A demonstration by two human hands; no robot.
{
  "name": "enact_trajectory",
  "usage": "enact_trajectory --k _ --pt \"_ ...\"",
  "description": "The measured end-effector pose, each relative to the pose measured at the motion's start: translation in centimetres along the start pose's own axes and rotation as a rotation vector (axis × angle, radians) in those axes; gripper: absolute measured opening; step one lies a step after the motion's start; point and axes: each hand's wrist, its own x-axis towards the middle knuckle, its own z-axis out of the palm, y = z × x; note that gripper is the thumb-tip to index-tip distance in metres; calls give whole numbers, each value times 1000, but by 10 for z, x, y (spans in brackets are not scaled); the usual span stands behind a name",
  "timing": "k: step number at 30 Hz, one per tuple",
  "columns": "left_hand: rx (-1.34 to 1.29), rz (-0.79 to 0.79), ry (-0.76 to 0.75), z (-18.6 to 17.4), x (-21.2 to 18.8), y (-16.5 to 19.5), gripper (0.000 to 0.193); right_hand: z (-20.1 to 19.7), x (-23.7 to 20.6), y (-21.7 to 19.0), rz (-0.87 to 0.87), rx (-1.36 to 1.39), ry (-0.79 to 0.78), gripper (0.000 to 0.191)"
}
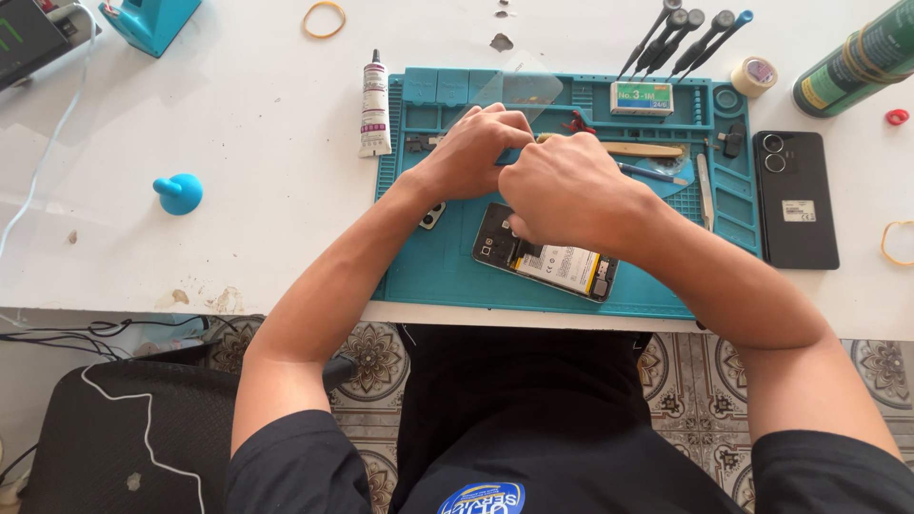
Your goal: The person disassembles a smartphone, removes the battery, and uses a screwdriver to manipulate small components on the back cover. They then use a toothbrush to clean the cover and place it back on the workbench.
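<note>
White worktop [238,105], scuffed and stained near the front edge. Teal repair mat [438,271] in the middle. Left of it: white glue tube [374,107] just beside the mat, blue suction cup [178,193] further out. Up top, a yellow rubber band [325,19]. Right of the mat: black phone back cover [795,198], tape roll [754,76], green can [857,62], another rubber band [895,243] at the edge.

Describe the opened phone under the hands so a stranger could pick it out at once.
Start at the teal silicone work mat on the white table. The opened black phone lies tilted near its front edge, just below the right hand. Unlike the closed black phone right of the mat, its battery and insides show.
</note>
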Motion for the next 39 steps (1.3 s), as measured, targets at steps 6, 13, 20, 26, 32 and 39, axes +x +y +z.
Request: enact_trajectory --k 6,13,20,26,32,39 --pt "18 -1 -7 0 1 2 25 0 -1 2 21 4 -52 32" --pt "12 7 7 0 2 5 23 -2 -3 0 14 3 -71 34" --pt "7 20 -2 -4 4 14 22 -9 -11 8 -23 4 -69 15" --pt "-4 -30 -43 -5 6 20 14 -27 -18 41 209 -24 -16 21" --pt "-12 4 -6 -5 10 25 16 -26 -21 85 308 47 171 30" --pt "-39 38 64 -4 13 30 15 -12 -4 98 318 99 111 29"
